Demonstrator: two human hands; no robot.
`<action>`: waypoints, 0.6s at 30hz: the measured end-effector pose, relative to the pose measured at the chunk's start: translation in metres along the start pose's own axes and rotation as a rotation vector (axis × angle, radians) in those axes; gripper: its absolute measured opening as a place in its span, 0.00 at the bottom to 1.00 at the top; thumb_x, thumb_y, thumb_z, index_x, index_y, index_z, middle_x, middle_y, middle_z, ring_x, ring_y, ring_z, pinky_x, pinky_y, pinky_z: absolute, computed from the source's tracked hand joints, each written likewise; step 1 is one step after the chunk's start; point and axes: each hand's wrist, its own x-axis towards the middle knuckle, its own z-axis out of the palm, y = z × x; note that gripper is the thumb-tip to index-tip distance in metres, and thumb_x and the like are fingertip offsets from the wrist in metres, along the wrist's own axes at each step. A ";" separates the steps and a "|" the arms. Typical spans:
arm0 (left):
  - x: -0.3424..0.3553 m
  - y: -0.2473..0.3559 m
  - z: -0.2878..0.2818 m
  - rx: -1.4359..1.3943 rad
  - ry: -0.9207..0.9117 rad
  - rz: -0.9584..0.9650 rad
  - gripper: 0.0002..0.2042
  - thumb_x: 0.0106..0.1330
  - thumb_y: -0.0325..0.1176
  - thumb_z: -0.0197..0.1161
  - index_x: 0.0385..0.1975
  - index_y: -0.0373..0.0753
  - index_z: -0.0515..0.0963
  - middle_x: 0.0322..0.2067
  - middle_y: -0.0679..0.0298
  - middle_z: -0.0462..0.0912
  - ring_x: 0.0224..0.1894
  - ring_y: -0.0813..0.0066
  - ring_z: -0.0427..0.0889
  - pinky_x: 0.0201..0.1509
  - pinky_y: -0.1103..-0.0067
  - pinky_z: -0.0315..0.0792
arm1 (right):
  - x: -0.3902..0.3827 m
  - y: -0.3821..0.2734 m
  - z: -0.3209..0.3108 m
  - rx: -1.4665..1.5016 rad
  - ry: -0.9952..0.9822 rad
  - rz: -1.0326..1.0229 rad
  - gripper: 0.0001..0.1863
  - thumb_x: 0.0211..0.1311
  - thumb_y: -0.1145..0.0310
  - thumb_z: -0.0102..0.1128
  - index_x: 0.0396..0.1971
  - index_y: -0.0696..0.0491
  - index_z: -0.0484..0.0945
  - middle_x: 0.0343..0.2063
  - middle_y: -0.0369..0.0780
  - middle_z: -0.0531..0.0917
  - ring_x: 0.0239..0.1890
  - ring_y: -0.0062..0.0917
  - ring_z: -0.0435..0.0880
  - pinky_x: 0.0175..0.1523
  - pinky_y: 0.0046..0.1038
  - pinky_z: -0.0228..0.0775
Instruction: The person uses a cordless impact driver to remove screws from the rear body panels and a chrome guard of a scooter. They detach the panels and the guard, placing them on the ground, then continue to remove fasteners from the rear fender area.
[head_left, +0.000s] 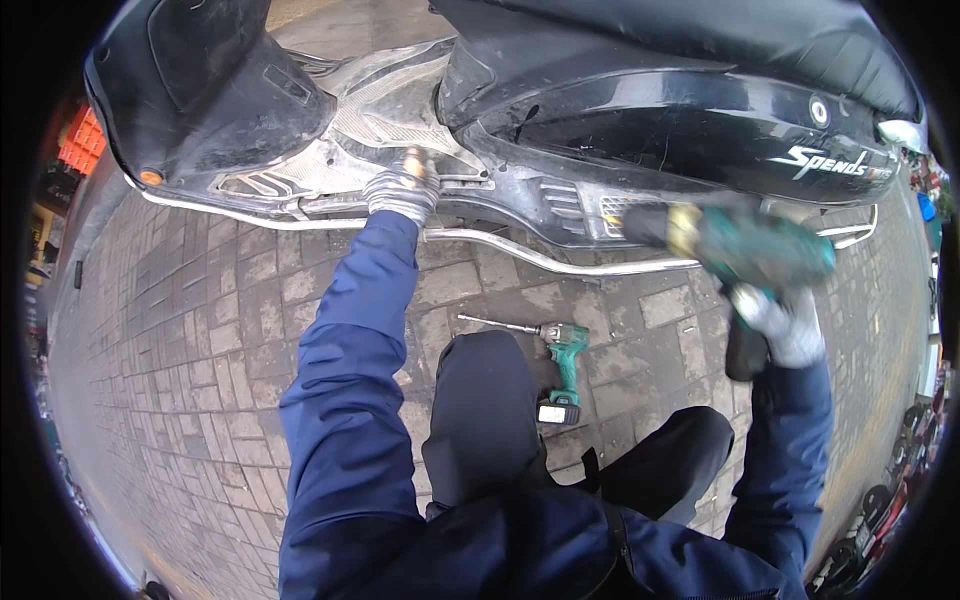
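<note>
My left hand (402, 192), in a striped grey glove, reaches to the side edge of the scooter's (290, 130) worn grey footboard (395, 110). Its fingers are drawn together at the edge; whatever they hold is too small to make out. On the right, my gloved right hand (795, 330) is wrapped round the handle of a green cordless drill (770, 245) with a yellowish collar. Motion blurs the drill, whose front points left, before the scooter's lower side panel. A second green power driver (566, 345) with a long socket bit lies on the paving between my knees and the scooter.
A bent chrome side rail (560, 266) runs along the scooter's lower edge, between the bodywork and me. Grey brick paving (200, 330) spreads beneath. My knees (485, 400) are near the lying driver. An orange crate (82, 142) stands at the far left.
</note>
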 end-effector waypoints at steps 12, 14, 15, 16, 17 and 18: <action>0.010 0.005 -0.050 -0.012 -0.411 0.093 0.40 0.55 0.62 0.59 0.61 0.39 0.64 0.51 0.52 0.77 0.53 0.59 0.77 0.55 0.70 0.70 | 0.153 -0.053 0.132 -0.784 -0.297 -0.123 0.25 0.51 0.51 0.66 0.39 0.59 0.79 0.29 0.50 0.82 0.35 0.40 0.81 0.45 0.34 0.72; 0.009 0.005 -0.050 0.011 -0.399 0.129 0.38 0.58 0.62 0.55 0.61 0.40 0.64 0.51 0.52 0.77 0.52 0.60 0.77 0.54 0.69 0.71 | 0.161 -0.053 0.139 -0.956 -0.328 -0.099 0.29 0.52 0.47 0.64 0.38 0.61 0.79 0.27 0.52 0.82 0.36 0.42 0.81 0.46 0.35 0.71; 0.008 0.004 -0.048 0.007 -0.382 0.136 0.38 0.58 0.62 0.55 0.61 0.40 0.64 0.50 0.52 0.77 0.52 0.59 0.77 0.54 0.69 0.71 | 0.164 -0.054 0.142 -0.993 -0.331 -0.067 0.30 0.52 0.45 0.63 0.36 0.62 0.80 0.27 0.52 0.81 0.36 0.42 0.81 0.46 0.36 0.71; 0.007 0.002 -0.045 0.005 -0.364 0.144 0.38 0.58 0.62 0.54 0.62 0.41 0.64 0.50 0.51 0.78 0.52 0.59 0.77 0.54 0.69 0.71 | 0.167 -0.054 0.146 -1.029 -0.332 -0.035 0.32 0.52 0.43 0.62 0.35 0.63 0.80 0.26 0.53 0.81 0.36 0.43 0.81 0.46 0.36 0.71; 0.006 0.002 -0.042 0.004 -0.345 0.152 0.37 0.58 0.62 0.54 0.62 0.41 0.64 0.50 0.51 0.78 0.52 0.59 0.78 0.54 0.68 0.71 | 0.168 -0.056 0.151 -1.045 -0.322 -0.052 0.33 0.51 0.42 0.61 0.33 0.64 0.80 0.26 0.53 0.81 0.36 0.43 0.81 0.46 0.36 0.71; 0.005 0.000 -0.039 -0.015 -0.348 0.155 0.37 0.59 0.63 0.52 0.61 0.41 0.65 0.50 0.51 0.78 0.51 0.58 0.78 0.54 0.67 0.71 | 0.169 -0.058 0.155 -1.060 -0.312 -0.070 0.34 0.51 0.41 0.61 0.31 0.66 0.80 0.26 0.54 0.81 0.37 0.43 0.81 0.46 0.36 0.71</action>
